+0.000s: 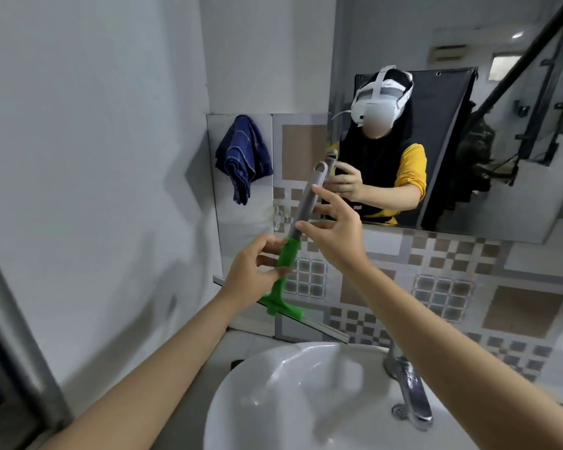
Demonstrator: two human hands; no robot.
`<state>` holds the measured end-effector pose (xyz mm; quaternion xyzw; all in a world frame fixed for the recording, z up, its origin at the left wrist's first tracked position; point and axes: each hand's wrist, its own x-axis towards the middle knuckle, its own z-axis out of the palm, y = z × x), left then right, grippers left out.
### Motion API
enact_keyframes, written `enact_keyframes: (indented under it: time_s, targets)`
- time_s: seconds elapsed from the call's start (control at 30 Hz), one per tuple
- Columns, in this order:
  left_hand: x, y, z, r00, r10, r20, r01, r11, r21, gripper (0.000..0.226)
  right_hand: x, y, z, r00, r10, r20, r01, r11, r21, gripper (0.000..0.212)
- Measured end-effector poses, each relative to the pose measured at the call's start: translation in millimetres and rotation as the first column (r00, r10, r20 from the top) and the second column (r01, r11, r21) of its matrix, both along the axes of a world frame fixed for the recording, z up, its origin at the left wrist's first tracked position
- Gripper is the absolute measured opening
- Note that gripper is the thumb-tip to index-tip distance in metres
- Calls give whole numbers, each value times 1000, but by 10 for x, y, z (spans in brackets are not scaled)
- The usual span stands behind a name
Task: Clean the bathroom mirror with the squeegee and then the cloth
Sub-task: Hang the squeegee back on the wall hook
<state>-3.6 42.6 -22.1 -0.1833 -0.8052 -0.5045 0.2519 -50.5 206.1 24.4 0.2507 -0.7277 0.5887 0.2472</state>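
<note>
The sink (273,401) runs off the bottom edge; the left hand (251,274) hides part of the squeegee (293,241) neck; the mirror (517,157) is cut at right.

the plastic squeegee with the bright green head and neck and plain grey handle (288,258) is the loudest colour here; the dark navy cloth with thin pale stripes in a check (242,154) hangs on the wall; the glossy wall tiles (442,287) mix silver-grey with tan squares and little brown-and-white checkerboards; the round ceramic basin (306,401) is plain white; the metal tap (410,394) is shiny chrome
</note>
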Motion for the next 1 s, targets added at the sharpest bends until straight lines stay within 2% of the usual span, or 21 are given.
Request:
enact_keyframes:
  time_s: [0.2,0.43,0.7,0.83,1.0]
  targets:
    - [-289,-182,-322,997,68,23,-70,994,87,37,-292,-302,-182,998,49,30,-51,997,65,68]
    - [-523,-260,-799,985,78,152,-101,983,151,31,-513,-454,-618,993,22,118,-39,989,142,73]
    - [-622,-302,-1102,968,80,236,-118,981,152,27,-662,-529,-965,977,30,212,-65,985,160,73]
    - [-601,-309,-1202,964,68,258,-107,984,139,28,-637,-551,-1055,983,30,181,-71,973,219,72]
    - [-609,-327,-1243,960,75,270,-114,985,132,29,-650,-592,-1099,978,40,206,-85,973,214,72]
